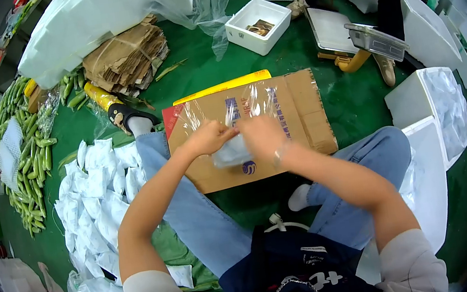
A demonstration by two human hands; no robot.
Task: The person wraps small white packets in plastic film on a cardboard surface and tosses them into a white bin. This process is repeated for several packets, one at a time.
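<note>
So, going left to right: way out past the left hand, a big spread of green veg can be seen on the floor. Nearer to that hand, a heap of white packs is piled loose beside the leg, so plenty haven't been boxed, by the look of it. Beyond the left hand, a tied stack of old cardboard is parked. The left hand itself is curled, thumb and fingertips brought together on the top edge of a small see-through bag. That bag is held just below and between both hands, over the printed carton, with shiny clear film showing just beyond the fingers. The right hand is pressed in close at the same edge, but it's blurred, so whether its fingers are closed on the plastic can't be told. Whether the bag has been shut can't be made out either, so it's probably best counted as half done. Farther out past the right hand, a foam box is filled with pale packs, so a fair bit seems to be done there. A co-worker's dark-clad leg is seen beyond that hand, next to a scale.
</note>
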